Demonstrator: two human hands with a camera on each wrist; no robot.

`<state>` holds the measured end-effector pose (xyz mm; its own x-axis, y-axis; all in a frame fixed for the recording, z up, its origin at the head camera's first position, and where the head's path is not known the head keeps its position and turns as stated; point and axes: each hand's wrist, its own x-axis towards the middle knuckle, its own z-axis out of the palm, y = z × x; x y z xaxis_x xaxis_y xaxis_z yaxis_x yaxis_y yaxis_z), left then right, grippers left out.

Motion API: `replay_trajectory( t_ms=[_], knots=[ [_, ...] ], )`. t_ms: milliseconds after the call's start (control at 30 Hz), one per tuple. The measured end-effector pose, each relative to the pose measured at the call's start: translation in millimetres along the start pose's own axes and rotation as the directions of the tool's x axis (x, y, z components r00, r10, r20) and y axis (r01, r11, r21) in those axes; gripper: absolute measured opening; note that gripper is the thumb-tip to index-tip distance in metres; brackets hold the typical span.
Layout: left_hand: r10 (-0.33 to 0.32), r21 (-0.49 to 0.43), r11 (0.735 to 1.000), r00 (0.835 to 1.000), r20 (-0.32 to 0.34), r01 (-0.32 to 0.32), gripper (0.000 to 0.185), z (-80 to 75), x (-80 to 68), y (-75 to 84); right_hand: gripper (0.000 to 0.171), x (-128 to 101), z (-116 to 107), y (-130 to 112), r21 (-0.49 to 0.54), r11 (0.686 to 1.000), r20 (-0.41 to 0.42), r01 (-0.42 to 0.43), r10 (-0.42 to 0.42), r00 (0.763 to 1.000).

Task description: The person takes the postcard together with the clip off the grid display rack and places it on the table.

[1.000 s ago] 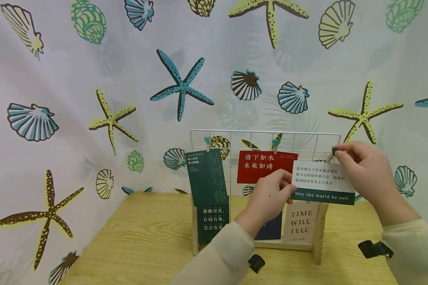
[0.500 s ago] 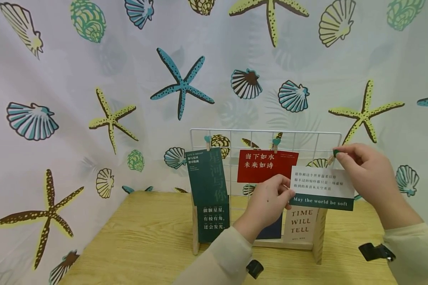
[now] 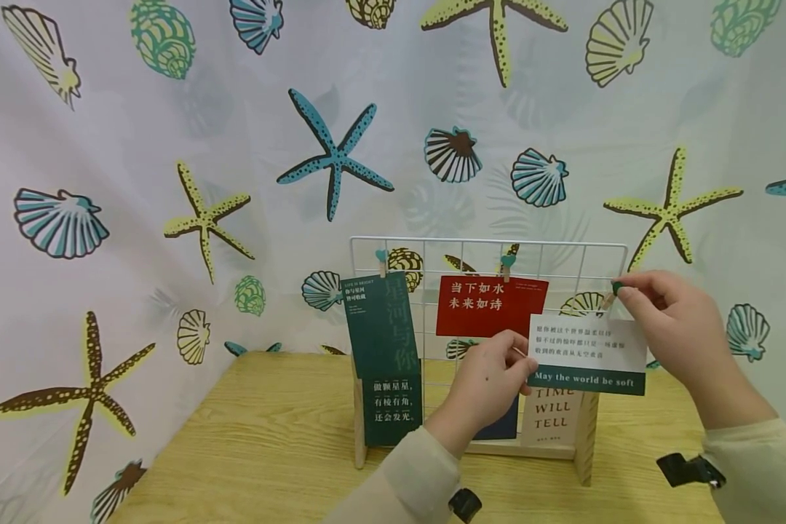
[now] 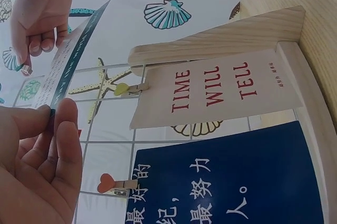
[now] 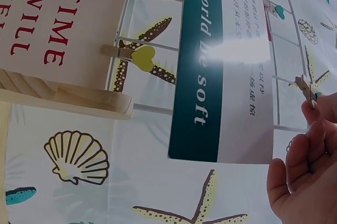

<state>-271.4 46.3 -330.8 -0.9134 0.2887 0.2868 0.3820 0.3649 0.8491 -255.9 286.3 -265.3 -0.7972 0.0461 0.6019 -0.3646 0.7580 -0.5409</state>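
**Card being lined up against the wire grid for clipping**

The left hand (image 3: pixel 487 382) is pinching the lower left corner of the white and green card (image 3: pixel 587 353) between thumb and forefinger, keeping it level and flat in front of the wire grid (image 3: pixel 487 244), so the printed side is facing outward like the cards already hanging there. The card is sitting at the grid's right side, just below the top bar and overlapping the top of the cream "TIME WILL TELL" card (image 3: pixel 553 415).

The right hand (image 3: pixel 675 324) is pinching a small wooden clip (image 3: pixel 610 291) with a green head right at the card's upper right corner, beside the grid's right edge; this looks like the spot where card and wire can be gripped together. Whether the clip's mouth is already biting the card cannot be told.

The red card (image 3: pixel 491 306) and the dark green card (image 3: pixel 380 327) are hanging from their own clips along the top row, and the grid is standing in a wooden base (image 3: pixel 586 437) on the table (image 3: pixel 268 437), which is keeping it upright.
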Motion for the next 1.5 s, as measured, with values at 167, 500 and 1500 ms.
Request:
replay_trajectory(
  t_ms=[167,500,1500],
  knots=[
    [-0.014,-0.021,1.0,1.0,0.003,0.014,0.012,0.5,-4.6,-3.4,0.035,-5.4,1.3,3.0,0.0,1.0,-0.001,0.004,-0.004,1.0],
    [-0.025,-0.065,0.998,1.0,0.011,0.026,0.008,1.4,-10.0,-10.8,0.035,-17.1,4.0,8.6,-0.027,1.0,0.013,-0.01,0.01,1.0],
    [-0.149,-0.098,0.984,0.988,0.032,0.151,0.009,7.7,-28.5,-39.1,0.035,-46.0,16.9,40.5,0.031,0.99,0.043,-0.14,0.139,0.989]
  ],
)
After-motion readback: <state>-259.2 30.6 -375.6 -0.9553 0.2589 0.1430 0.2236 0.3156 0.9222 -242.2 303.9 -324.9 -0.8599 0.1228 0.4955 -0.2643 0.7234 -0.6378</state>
